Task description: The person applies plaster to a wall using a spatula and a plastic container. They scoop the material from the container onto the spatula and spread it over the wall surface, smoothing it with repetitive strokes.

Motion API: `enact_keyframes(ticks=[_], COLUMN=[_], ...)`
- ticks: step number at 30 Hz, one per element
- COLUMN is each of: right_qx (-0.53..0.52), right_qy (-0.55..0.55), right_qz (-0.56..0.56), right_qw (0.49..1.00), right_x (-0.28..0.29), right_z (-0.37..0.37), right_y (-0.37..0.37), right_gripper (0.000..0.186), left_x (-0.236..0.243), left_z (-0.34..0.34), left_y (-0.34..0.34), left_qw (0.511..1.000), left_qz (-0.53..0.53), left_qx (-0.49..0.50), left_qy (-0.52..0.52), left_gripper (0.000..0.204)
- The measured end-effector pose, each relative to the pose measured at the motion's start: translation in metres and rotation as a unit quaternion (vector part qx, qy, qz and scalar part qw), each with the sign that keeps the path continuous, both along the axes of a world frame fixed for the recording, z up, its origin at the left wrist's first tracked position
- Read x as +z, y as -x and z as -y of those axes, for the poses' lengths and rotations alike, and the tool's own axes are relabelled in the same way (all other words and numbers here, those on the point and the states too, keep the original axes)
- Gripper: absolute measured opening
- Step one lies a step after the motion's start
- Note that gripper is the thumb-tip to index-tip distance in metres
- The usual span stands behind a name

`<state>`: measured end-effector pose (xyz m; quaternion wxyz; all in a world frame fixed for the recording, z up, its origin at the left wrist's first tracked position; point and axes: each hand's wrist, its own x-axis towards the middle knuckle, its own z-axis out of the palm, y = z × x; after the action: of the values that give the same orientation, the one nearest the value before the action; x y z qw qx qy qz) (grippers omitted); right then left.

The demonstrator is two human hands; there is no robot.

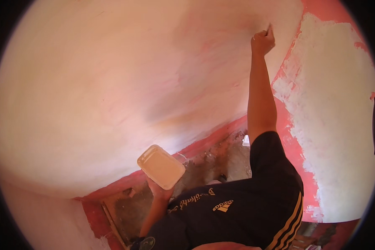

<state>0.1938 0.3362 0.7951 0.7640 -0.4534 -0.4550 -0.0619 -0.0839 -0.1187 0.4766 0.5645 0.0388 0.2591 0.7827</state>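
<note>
My left hand (160,191) is low in the middle, with its fingers wrapped under and around a shallow rectangular tray (161,166). The tray is pale, with rounded corners, and is tilted toward me. My right arm stretches up to the wall. There my right hand (263,43) is closed close to the whitish wall (112,83), near the corner. A thin dark tip shows above its fist, too small to name. Pink streaks show through the wall's pale coat around it.
To the right, a second wall (333,104) carries a rough-edged whitish patch over pinkish red. A red strip (212,141) runs along the wall's foot. Below lies a stained floor (233,162) with a small white object (246,141). A long thin strip (113,225) lies at lower left.
</note>
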Motion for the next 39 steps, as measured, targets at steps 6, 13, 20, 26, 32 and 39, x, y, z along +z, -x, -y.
enact_keyframes(ticks=[6, 13, 20, 26, 32, 39], right_qx=[0.178, 0.109, -0.101, 0.263, 0.052, 0.000], right_qy=[-0.176, -0.085, -0.093, -0.204, -0.060, 0.096], right_qz=[0.183, 0.135, 0.135, 0.233, 0.004, 0.235], right_qw=[0.951, 0.981, 0.981, 0.914, 0.997, 0.967], right_x=[-0.096, -0.065, -0.027, -0.069, 0.025, -0.003], right_z=[0.173, 0.124, 0.001, 0.207, 0.054, 0.073], right_y=[0.265, 0.158, 0.081, 0.276, 0.093, 0.203], right_gripper=[0.037, 0.038, 0.040, 0.033, 0.036, 0.032], left_x=[0.045, 0.058, 0.063, 0.045, 0.061, 0.021], left_z=[0.044, 0.029, 0.022, 0.014, 0.022, 0.032], left_y=[0.062, 0.061, 0.059, 0.074, 0.078, 0.098], left_qw=[0.996, 0.974, 0.983, 0.814, 1.000, 0.957], left_qz=[-0.090, -0.220, 0.179, -0.578, -0.002, -0.286], left_qx=[0.016, 0.040, 0.008, 0.005, 0.007, 0.051], left_qy=[-0.007, 0.033, 0.029, 0.062, 0.004, -0.007], left_gripper=[0.053, 0.073, 0.071, 0.048, 0.057, 0.043])
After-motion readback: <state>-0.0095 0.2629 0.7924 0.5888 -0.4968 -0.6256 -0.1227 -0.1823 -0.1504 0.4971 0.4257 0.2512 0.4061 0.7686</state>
